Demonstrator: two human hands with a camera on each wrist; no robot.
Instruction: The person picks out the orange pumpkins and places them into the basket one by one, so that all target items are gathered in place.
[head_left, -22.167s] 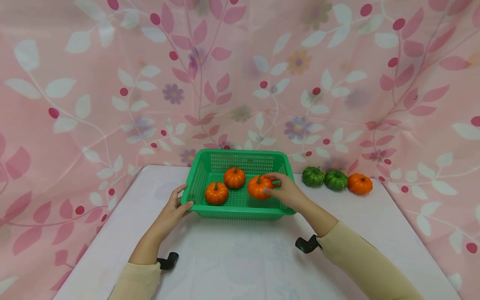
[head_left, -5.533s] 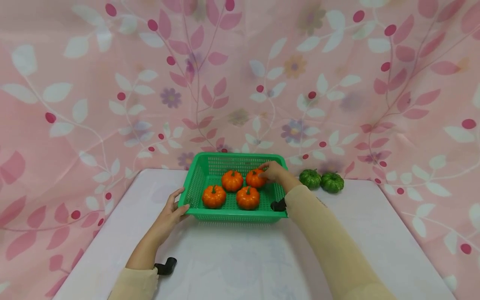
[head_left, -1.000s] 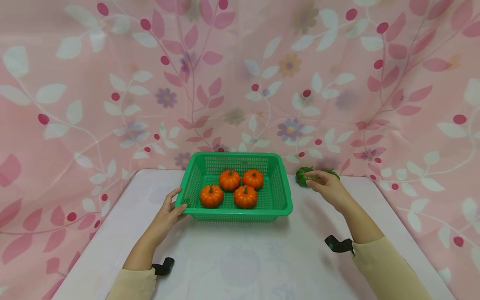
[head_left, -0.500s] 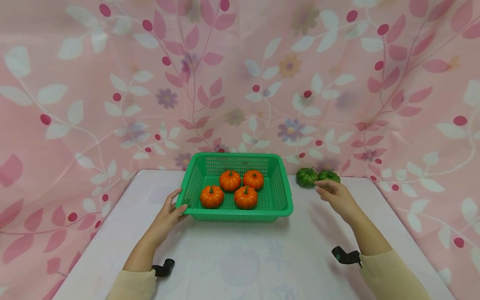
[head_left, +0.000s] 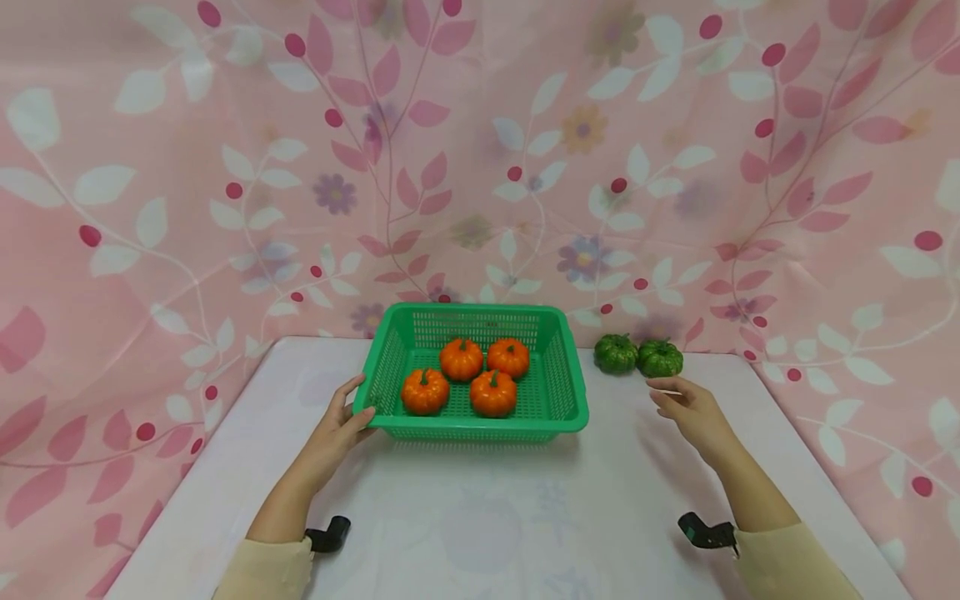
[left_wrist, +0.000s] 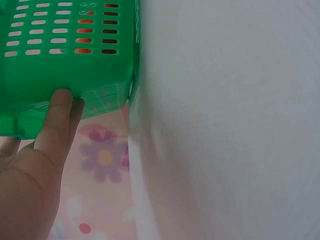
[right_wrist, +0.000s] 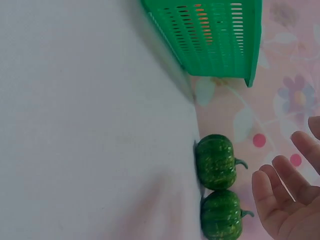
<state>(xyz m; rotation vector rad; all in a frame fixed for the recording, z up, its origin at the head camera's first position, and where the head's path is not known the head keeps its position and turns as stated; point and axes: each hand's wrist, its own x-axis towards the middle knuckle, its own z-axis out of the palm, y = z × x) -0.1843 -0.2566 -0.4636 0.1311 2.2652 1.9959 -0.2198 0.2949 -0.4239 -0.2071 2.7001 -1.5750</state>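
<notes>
A green plastic basket (head_left: 480,423) with slotted walls stands on the table and contains several small orange pumpkins (head_left: 492,394) with green stems. My left hand (head_left: 337,433) holds the basket's left front corner, its thumb at the rim; in the left wrist view, fingers (left_wrist: 54,125) lie against the green wall. To the basket's right, two small green pumpkins (head_left: 616,354) sit side by side near the back edge. Just in front of them hovers my right hand (head_left: 697,417), fingers loosely bent and holding nothing. The right wrist view shows both green pumpkins (right_wrist: 216,162) beside the fingers.
A white cloth covers the table (head_left: 480,508). Behind it hangs a pink curtain (head_left: 465,167) with leaves and flowers. A black wrist-worn device (head_left: 330,534) sticks out at each sleeve.
Since the oldest frame, the orange pumpkin on the right has gone into the basket. Over the last second my right hand draws back from the green pumpkins; my left hand stays.
</notes>
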